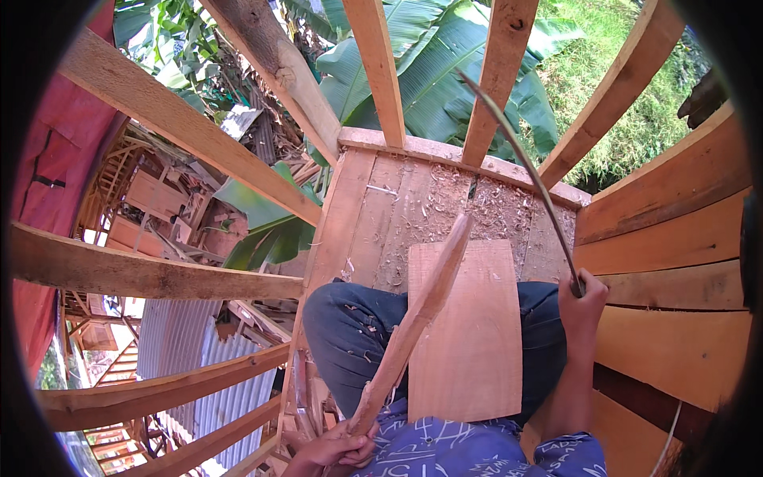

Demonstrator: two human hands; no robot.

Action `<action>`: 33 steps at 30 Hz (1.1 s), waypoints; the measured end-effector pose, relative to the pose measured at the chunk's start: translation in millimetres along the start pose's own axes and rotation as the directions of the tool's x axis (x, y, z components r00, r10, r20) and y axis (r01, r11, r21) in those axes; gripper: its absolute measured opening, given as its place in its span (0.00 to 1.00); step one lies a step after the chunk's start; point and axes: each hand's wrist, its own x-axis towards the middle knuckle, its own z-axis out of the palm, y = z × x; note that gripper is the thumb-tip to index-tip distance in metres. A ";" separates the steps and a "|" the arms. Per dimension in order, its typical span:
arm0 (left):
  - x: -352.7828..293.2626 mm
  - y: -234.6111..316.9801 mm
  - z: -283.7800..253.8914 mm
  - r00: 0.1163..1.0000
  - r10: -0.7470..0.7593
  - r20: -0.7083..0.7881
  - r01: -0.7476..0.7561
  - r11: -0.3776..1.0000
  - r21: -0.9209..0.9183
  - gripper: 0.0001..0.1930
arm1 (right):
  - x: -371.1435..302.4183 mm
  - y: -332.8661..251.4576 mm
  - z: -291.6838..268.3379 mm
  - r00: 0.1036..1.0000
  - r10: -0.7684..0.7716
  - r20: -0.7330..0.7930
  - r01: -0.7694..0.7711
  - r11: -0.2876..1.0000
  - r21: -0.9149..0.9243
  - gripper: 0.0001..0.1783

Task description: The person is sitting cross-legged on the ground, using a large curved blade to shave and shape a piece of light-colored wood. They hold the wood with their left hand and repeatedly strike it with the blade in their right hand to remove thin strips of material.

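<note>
My left hand, low in the view near my shirt, is closed around the lower end of a long, roughly carved wooden stick. The stick slants up and away to the right, its far end tapering, and it crosses the left side of a flat wooden board on my lap. Out to the right, my right hand grips the near end of a long, thin, dark curved blade, like a machete. The blade is raised and points up and to the left, apart from the stick. My fingers hide its handle.
Wood shavings lie scattered on the plank floor in front of my crossed legs. Slatted wooden rails surround me on the left and ahead. A plank wall stands close by my right arm. Banana leaves grow beyond the rails.
</note>
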 end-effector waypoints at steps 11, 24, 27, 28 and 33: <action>30.3 21.3 41.7 0.997 -0.080 0.017 0.076 0.981 0.176 0.26 | -22.4 -32.6 18.8 0.837 -0.546 -0.037 0.546 0.838 -0.025 0.12; -33.2 -13.1 -7.4 0.999 0.009 -0.049 -0.015 0.993 -0.113 0.18 | 21.4 14.6 13.0 0.996 0.000 -0.088 -0.026 0.954 -0.298 0.13; -23.4 -5.9 -2.8 0.998 0.018 -0.055 -0.026 0.990 -0.140 0.19 | 20.3 49.7 12.4 0.991 0.086 -0.106 -0.097 0.991 -0.096 0.13; -16.3 -4.0 -4.4 1.000 -0.001 -0.030 -0.003 0.994 -0.110 0.19 | 14.1 39.1 8.8 0.997 0.065 -0.045 -0.069 0.993 -0.094 0.12; 30.2 1.6 2.3 0.993 -0.076 0.090 0.081 0.995 -0.057 0.21 | -30.3 -22.6 12.8 0.944 -0.312 0.104 0.318 0.948 -0.036 0.10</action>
